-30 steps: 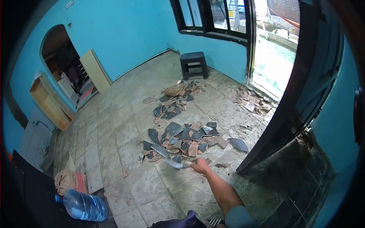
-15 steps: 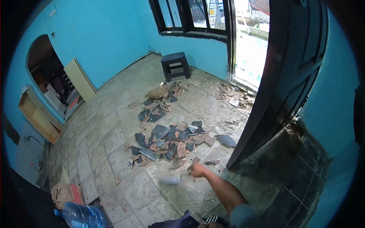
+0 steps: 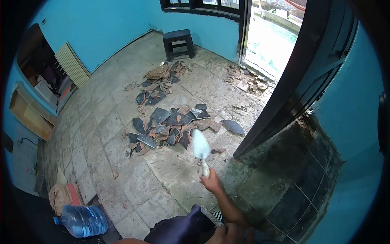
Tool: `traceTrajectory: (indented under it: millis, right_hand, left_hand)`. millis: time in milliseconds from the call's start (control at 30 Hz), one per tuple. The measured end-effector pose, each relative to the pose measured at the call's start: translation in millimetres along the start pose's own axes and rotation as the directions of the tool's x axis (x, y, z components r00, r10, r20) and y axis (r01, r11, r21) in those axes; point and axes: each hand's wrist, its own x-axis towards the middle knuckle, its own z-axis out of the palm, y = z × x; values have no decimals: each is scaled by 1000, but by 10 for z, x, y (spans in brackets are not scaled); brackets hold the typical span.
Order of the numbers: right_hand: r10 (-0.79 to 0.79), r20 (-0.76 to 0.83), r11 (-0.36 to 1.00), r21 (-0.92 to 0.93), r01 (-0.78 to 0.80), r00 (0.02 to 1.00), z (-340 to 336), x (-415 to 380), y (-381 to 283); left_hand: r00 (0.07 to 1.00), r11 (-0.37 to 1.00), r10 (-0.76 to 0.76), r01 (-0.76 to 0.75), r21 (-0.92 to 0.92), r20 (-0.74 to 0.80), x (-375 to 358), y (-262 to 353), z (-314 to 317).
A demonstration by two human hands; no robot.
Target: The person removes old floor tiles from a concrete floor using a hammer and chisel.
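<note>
A trowel (image 3: 200,145) with a pale blade is in my right hand (image 3: 211,181), its fingers wrapped round the light handle. The blade points up and away, in front of the near edge of a heap of broken dark and reddish tiles (image 3: 178,118). My left hand (image 3: 231,235) shows at the bottom edge near my clothed leg (image 3: 178,225), with its fingers bent and close together. Whatever it may hold is hidden.
Another rubble pile (image 3: 159,73) lies farther back, near a dark stool (image 3: 178,44). An open dark door (image 3: 284,89) stands at the right, with more debris (image 3: 245,81) by the doorway. A water bottle (image 3: 83,221) and paper sack (image 3: 65,197) are at lower left.
My right hand has moved down in view and the trowel, blurred and pointing left before, now points upward. The view has tilted down, and more of my left hand shows.
</note>
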Motion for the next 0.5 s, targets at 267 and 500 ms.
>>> traceTrajectory:
  millis: [267,500]
  right_hand:
    - [-52,-528,933,-327,-147,848,63,-299,212]
    - [122,-553,959,-149,-242,824,531,-159,-99]
  left_hand:
    - [1000,999,26,-26,20,4,3,-11,16]
    - [999,993,14,-19,-117,-43,13,60,263]
